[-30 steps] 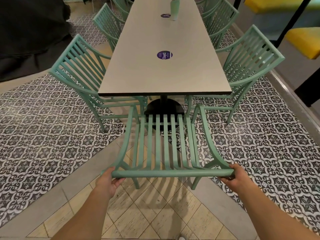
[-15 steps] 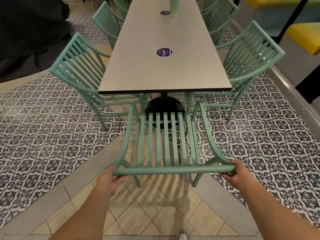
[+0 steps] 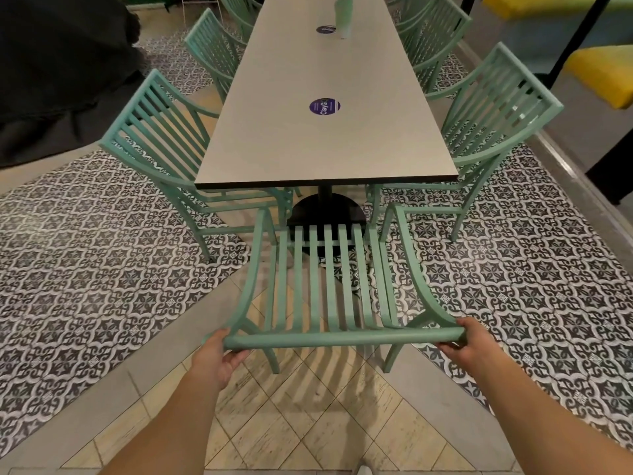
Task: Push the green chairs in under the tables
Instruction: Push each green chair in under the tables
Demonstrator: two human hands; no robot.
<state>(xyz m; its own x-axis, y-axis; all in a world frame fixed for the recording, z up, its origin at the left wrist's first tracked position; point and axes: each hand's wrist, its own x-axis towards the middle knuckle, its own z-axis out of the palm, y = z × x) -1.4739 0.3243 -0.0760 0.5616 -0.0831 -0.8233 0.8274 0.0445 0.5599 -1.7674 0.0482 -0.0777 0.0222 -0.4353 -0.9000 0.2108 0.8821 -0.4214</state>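
chairs: seven green chairs (image 3: 329, 289) | tables: one table (image 3: 325, 132); stickers: two round stickers (image 3: 324, 106)

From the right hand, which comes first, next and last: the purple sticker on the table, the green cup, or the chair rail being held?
1. Chair rail, gripped by the right hand.
2. Purple sticker, mid-table.
3. Green cup, at the table's far end.

The chair (image 3: 329, 286) at 6 o'clock looks like smooth, matt green painted metal. The table (image 3: 325, 138) top is smooth and grey.
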